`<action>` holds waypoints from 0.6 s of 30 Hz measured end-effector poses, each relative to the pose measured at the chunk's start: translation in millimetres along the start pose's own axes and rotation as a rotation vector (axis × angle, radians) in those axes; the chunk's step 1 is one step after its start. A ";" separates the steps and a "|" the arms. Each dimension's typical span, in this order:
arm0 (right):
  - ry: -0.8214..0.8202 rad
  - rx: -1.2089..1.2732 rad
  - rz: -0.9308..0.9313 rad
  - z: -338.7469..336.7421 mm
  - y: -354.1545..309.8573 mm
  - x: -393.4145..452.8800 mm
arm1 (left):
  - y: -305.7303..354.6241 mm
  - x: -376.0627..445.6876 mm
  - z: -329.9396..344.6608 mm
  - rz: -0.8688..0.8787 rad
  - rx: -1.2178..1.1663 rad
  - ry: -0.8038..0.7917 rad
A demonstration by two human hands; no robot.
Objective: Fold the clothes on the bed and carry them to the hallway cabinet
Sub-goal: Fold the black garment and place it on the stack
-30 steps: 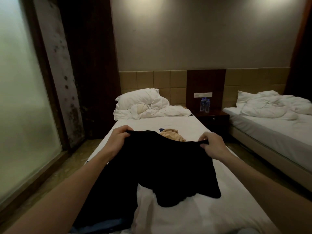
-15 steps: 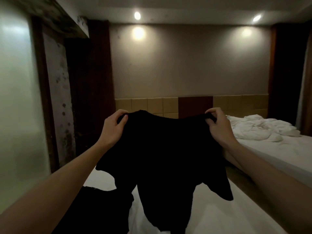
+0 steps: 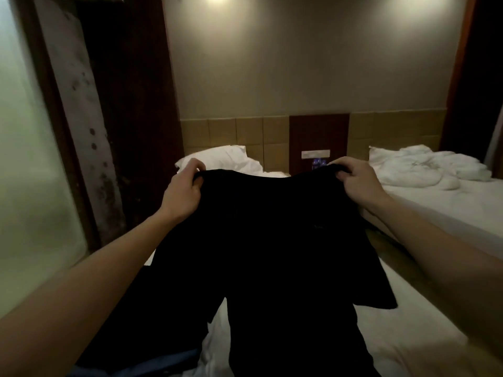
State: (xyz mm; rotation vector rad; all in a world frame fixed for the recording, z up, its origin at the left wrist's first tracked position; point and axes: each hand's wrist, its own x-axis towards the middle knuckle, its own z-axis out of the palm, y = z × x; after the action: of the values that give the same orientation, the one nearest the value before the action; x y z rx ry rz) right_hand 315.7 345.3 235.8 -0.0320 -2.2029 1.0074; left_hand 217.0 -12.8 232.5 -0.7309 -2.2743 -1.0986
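White sheets cover the bed [image 3: 424, 349], above which a black shirt [image 3: 272, 254] is held up, clamped at its shoulders by left hand [image 3: 182, 191] and right hand [image 3: 356, 183].

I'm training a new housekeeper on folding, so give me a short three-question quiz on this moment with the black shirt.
1. True or false: the black T-shirt lies flat and folded on the near bed.
2. Where do the left hand and right hand grip the shirt?
A. at the bottom hem
B. at the two top corners, by the shoulders
C. both on one sleeve
3. Fill in: white crumpled bedding lies on the ____ bed, to the person's right.

Key
1. False: it hangs spread out, held up in the air.
2. B
3. far (second) bed
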 end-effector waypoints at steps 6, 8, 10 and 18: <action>-0.073 -0.082 0.058 59.5 62.0 38.2 | -63.2 17.7 73.0 -0.111 0.269 -0.024; -0.102 -0.127 0.101 84.9 90.3 52.3 | -93.2 26.4 101.1 -0.163 0.317 -0.060; -0.127 -0.182 0.128 114.6 127.1 65.2 | -127.4 34.1 132.4 -0.247 0.326 -0.089; -0.289 -0.276 0.294 246.0 279.1 97.2 | -269.9 52.3 265.6 -0.460 0.306 -0.169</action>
State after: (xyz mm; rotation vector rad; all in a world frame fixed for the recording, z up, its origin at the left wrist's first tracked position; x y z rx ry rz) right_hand 22.3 407.5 -4.8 -0.3658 -2.6464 0.8963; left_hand -52.7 73.2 -24.4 -0.1848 -2.7591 -0.8646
